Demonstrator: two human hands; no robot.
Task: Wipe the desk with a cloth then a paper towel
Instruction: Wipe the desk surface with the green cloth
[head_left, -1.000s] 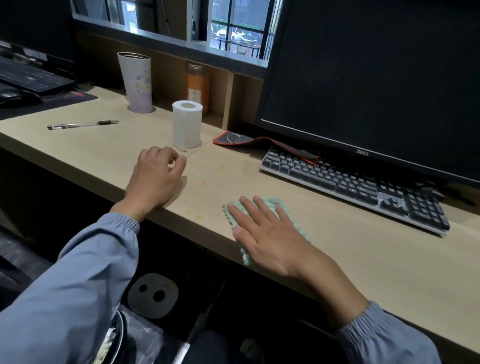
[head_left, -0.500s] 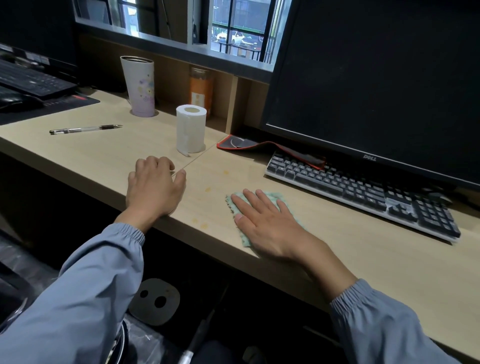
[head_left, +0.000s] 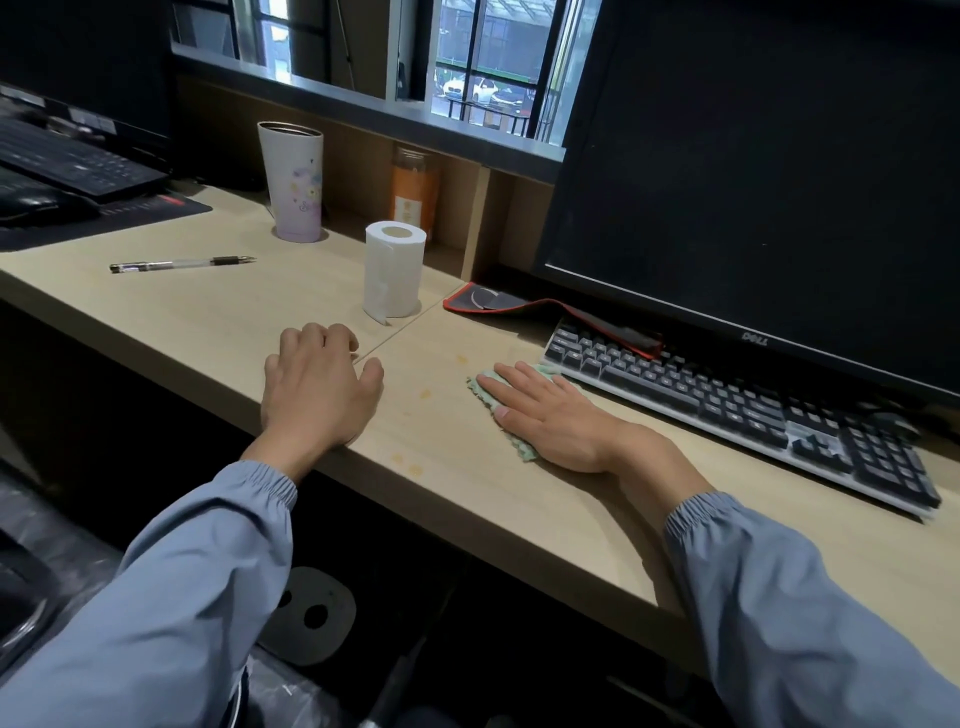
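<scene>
My right hand (head_left: 553, 415) lies flat, fingers spread, pressing a pale green cloth (head_left: 522, 450) onto the light wooden desk (head_left: 441, 467), close to the keyboard's left end. Most of the cloth is hidden under the palm. My left hand (head_left: 317, 389) rests on the desk near its front edge, fingers curled, holding nothing. A white paper roll (head_left: 393, 270) stands upright behind my left hand. Several small yellowish stains (head_left: 426, 393) mark the desk between my hands.
A black keyboard (head_left: 727, 410) and a dark monitor (head_left: 753, 182) stand at the right. A red-edged mouse pad (head_left: 550, 312) lies behind the cloth. A pen (head_left: 182, 264), a tall cup (head_left: 293, 187) and an orange jar (head_left: 414, 192) sit further back left.
My right hand has slid the cloth away from the front edge toward the keyboard. My left hand has stayed in place.
</scene>
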